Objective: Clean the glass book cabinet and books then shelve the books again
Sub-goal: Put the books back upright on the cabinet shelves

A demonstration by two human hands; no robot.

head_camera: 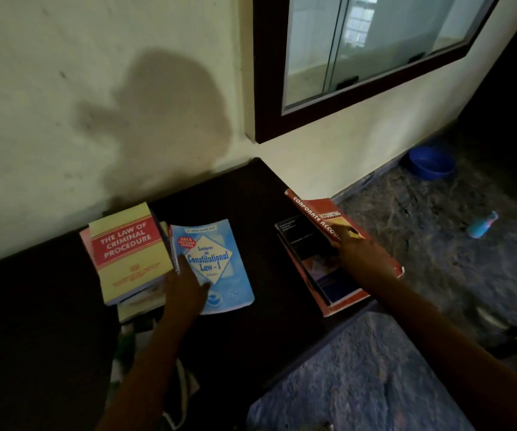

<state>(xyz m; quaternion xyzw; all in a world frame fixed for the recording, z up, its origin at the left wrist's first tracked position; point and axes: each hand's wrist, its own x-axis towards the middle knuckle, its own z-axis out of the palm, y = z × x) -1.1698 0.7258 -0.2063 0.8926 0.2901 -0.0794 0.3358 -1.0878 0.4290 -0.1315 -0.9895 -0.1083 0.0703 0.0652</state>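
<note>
A dark table (251, 206) holds several books. My left hand (185, 287) lies on the blue "Lectures on Constitutional Law - I" book (219, 269), its fingers straight across the cover and left edge. Left of it sits a cream and red "The Law of Criminal Procedure" book (129, 253) atop a small stack. My right hand (356, 253) grips a red "Corporate Accounting" book (319, 216), tilted up on its edge over a dark-covered book (303, 241) and a red one beneath. The glass-doored cabinet (359, 57), dark-framed, is set into the wall above and looks empty.
A pale cloth (182, 396) lies near the table's front edge by my left forearm. On the stone floor to the right are a blue bowl (431, 164) by the wall and a light blue bottle (482, 225) on its side. A bluish mat (369, 377) lies below the table.
</note>
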